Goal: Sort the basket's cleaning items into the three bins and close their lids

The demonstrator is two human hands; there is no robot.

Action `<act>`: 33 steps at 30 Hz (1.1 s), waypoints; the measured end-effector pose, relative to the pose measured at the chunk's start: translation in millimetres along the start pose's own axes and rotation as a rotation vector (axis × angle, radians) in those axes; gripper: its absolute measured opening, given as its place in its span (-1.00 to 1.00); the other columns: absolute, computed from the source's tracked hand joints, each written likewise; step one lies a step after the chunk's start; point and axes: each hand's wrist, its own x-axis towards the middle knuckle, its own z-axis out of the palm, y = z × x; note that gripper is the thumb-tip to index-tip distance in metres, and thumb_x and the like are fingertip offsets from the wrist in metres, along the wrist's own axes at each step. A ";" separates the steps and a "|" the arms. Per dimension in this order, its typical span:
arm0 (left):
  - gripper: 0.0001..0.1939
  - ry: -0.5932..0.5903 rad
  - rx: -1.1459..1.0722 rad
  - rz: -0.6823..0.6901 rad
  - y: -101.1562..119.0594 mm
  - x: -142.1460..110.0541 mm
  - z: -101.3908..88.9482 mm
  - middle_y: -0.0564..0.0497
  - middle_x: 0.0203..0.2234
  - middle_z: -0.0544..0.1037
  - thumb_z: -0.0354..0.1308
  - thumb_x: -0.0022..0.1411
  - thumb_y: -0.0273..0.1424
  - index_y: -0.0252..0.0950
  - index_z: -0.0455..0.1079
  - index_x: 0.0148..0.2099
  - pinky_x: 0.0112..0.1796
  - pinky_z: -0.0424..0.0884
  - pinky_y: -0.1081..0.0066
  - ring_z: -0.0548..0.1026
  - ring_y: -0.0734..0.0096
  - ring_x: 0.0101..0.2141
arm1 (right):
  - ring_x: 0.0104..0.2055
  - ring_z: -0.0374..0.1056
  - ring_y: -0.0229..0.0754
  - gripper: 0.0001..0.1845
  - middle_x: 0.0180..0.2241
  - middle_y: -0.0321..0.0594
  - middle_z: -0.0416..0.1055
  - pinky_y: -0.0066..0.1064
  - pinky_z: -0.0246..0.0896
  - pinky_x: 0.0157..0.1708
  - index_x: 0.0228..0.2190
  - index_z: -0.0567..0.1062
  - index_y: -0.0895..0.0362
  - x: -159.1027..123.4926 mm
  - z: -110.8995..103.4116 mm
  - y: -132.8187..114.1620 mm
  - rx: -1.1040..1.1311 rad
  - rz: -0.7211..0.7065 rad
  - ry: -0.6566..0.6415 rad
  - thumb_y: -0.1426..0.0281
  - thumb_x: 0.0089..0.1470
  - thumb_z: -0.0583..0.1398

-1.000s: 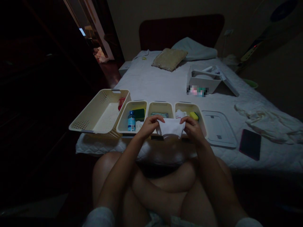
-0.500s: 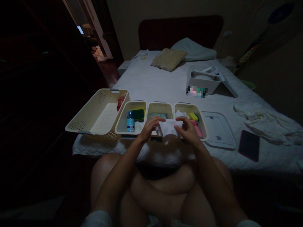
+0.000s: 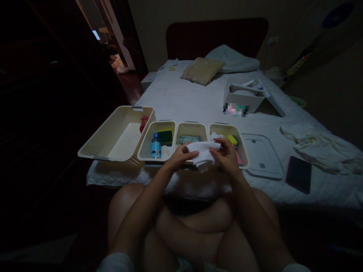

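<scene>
My left hand [image 3: 180,156] pinches the left side of a small white cloth [image 3: 202,153]. On its other side, my right hand [image 3: 227,155] grips it between thumb and fingers. The cloth hangs partly folded above the front of the middle bin [image 3: 191,124], where a folded grey-green cloth [image 3: 190,139] lies. In the left bin [image 3: 143,151] are a blue bottle [image 3: 156,146], a green and yellow sponge [image 3: 165,137] and something white. The right bin [image 3: 246,162] holds a yellow sponge [image 3: 232,140], a pink item [image 3: 239,158] and a white object, partly behind my right hand.
A larger cream basket [image 3: 93,147] with a red item [image 3: 143,123] stands at the left. Rightward on the bed lie a grey lid [image 3: 263,158], a dark tablet-like slab [image 3: 298,174] and a crumpled cloth [image 3: 326,151]. Farther back are a white box [image 3: 244,100] and a cushion [image 3: 202,71].
The white cloth has been turned and spread, showing more of its upper face. Both hands keep hold of it, their fingers slightly shifted. The bins have not moved.
</scene>
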 end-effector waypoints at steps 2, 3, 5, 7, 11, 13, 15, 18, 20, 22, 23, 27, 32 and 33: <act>-0.56 0.034 0.059 0.017 -1.5 0.7 -0.5 0.04 -0.48 0.44 0.36 -0.20 -0.25 -0.36 0.35 -0.27 -0.41 0.31 0.48 0.40 0.49 -0.46 | -0.17 0.32 -0.15 -0.49 -0.17 -0.18 0.35 -0.31 0.29 -0.21 -0.14 0.33 0.02 0.4 0.1 -1.0 0.029 0.059 -0.015 0.22 -0.18 0.29; -0.57 0.059 0.086 0.033 -2.1 1.2 -0.7 0.05 -0.50 0.43 0.35 -0.19 -0.24 -0.36 0.34 -0.29 -0.44 0.30 0.49 0.39 0.50 -0.48 | -0.19 0.34 -0.15 -0.43 -0.18 -0.17 0.36 -0.32 0.30 -0.25 -0.10 0.30 0.01 0.7 0.2 -0.9 0.051 0.099 -0.039 0.20 -0.19 0.29; -0.58 0.102 0.126 0.073 -2.4 2.0 -0.9 0.07 -0.53 0.41 0.33 -0.17 -0.21 -0.35 0.33 -0.31 -0.48 0.28 0.51 0.37 0.51 -0.50 | -0.21 0.36 -0.15 -0.34 -0.18 -0.18 0.39 -0.34 0.32 -0.29 -0.03 0.24 -0.01 0.9 0.6 0.6 0.108 0.179 -0.110 0.17 -0.19 0.28; -0.59 0.133 0.149 0.108 -1.6 2.3 -0.6 0.08 -0.53 0.40 0.32 -0.16 -0.21 -0.34 0.32 -0.31 -0.50 0.26 0.52 0.36 0.53 -0.51 | -0.20 0.37 -0.16 -0.29 -0.15 -0.18 0.40 -0.35 0.33 -0.29 0.00 0.20 -0.01 0.8 1.4 3.1 0.162 0.235 -0.163 0.15 -0.21 0.29; -0.57 0.174 0.148 0.123 1.1 1.2 0.1 0.09 -0.53 0.39 0.34 -0.19 -0.21 -0.34 0.32 -0.31 -0.50 0.26 0.52 0.35 0.54 -0.51 | -0.19 0.39 -0.16 -0.33 -0.13 -0.19 0.41 -0.35 0.34 -0.28 -0.05 0.25 -0.01 1.3 2.0 5.9 0.202 0.303 -0.192 0.13 -0.24 0.30; -0.57 0.179 0.132 0.111 1.1 1.0 -0.3 0.08 -0.52 0.40 0.34 -0.19 -0.22 -0.35 0.32 -0.30 -0.50 0.27 0.52 0.36 0.53 -0.51 | -0.21 0.39 -0.16 -0.42 -0.17 -0.19 0.43 -0.35 0.34 -0.30 -0.13 0.32 0.02 2.2 1.2 5.0 0.180 0.318 -0.220 0.13 -0.23 0.29; -0.58 0.175 0.126 0.107 0.2 1.6 -1.0 0.08 -0.52 0.40 0.33 -0.18 -0.23 -0.35 0.32 -0.30 -0.50 0.27 0.52 0.36 0.54 -0.51 | -0.23 0.39 -0.15 -0.51 -0.22 -0.19 0.45 -0.35 0.33 -0.30 -0.21 0.38 0.06 2.9 0.6 4.0 0.141 0.318 -0.251 0.15 -0.22 0.29; -0.60 0.181 0.150 0.116 -1.4 3.3 -2.8 0.09 -0.54 0.38 0.33 -0.18 -0.24 -0.35 0.32 -0.32 -0.51 0.25 0.53 0.34 0.57 -0.53 | -0.27 0.38 -0.15 -0.59 -0.28 -0.21 0.46 -0.32 0.32 -0.30 -0.27 0.41 0.09 3.0 0.9 5.5 0.099 0.308 -0.249 0.19 -0.20 0.29; -0.59 0.198 0.157 0.113 -1.9 4.0 -4.3 0.10 -0.54 0.39 0.34 -0.19 -0.25 -0.35 0.33 -0.31 -0.50 0.26 0.53 0.34 0.57 -0.53 | -0.31 0.37 -0.16 -0.62 -0.33 -0.23 0.45 -0.30 0.32 -0.31 -0.30 0.41 0.09 2.5 1.7 8.9 0.079 0.299 -0.218 0.19 -0.20 0.28; -0.55 0.198 0.110 0.106 -1.9 4.2 -6.0 0.09 -0.50 0.41 0.35 -0.21 -0.26 -0.33 0.32 -0.26 -0.46 0.30 0.52 0.37 0.56 -0.49 | -0.33 0.36 -0.17 -0.64 -0.36 -0.25 0.44 -0.31 0.31 -0.32 -0.33 0.41 0.10 2.2 2.5 13.2 0.050 0.289 -0.182 0.19 -0.20 0.28; -0.53 0.186 0.067 0.098 -1.8 4.0 -6.8 0.09 -0.47 0.43 0.36 -0.22 -0.26 -0.32 0.32 -0.24 -0.43 0.32 0.51 0.39 0.55 -0.46 | -0.33 0.35 -0.17 -0.65 -0.37 -0.26 0.43 -0.31 0.30 -0.33 -0.34 0.41 0.10 2.1 2.7 15.2 0.033 0.281 -0.161 0.19 -0.20 0.28; -0.49 0.079 -0.105 0.038 -2.4 2.6 -8.6 0.04 -0.35 0.47 0.36 -0.20 -0.29 -0.29 0.30 -0.17 -0.32 0.37 0.45 0.44 0.49 -0.37 | -0.33 0.32 -0.19 -0.67 -0.38 -0.26 0.41 -0.34 0.27 -0.34 -0.36 0.40 0.11 2.8 2.5 19.8 -0.010 0.220 -0.086 0.19 -0.17 0.26; -0.42 0.053 -0.071 -0.081 -8.3 3.2 -7.9 -0.04 -0.26 0.50 0.38 -0.23 -0.29 -0.31 0.32 -0.11 -0.29 0.39 0.38 0.48 0.42 -0.34 | -0.35 0.30 -0.22 -0.67 -0.42 -0.29 0.38 -0.37 0.25 -0.34 -0.37 0.40 0.13 2.8 2.7 16.5 -0.030 0.199 -0.063 0.20 -0.18 0.27; -0.41 0.064 -0.051 -0.085 -9.8 3.8 -7.9 -0.05 -0.26 0.51 0.39 -0.24 -0.28 -0.32 0.33 -0.12 -0.29 0.40 0.37 0.48 0.40 -0.34 | -0.35 0.30 -0.22 -0.66 -0.41 -0.29 0.38 -0.38 0.25 -0.34 -0.37 0.40 0.13 2.5 3.1 15.0 -0.019 0.208 -0.067 0.19 -0.18 0.27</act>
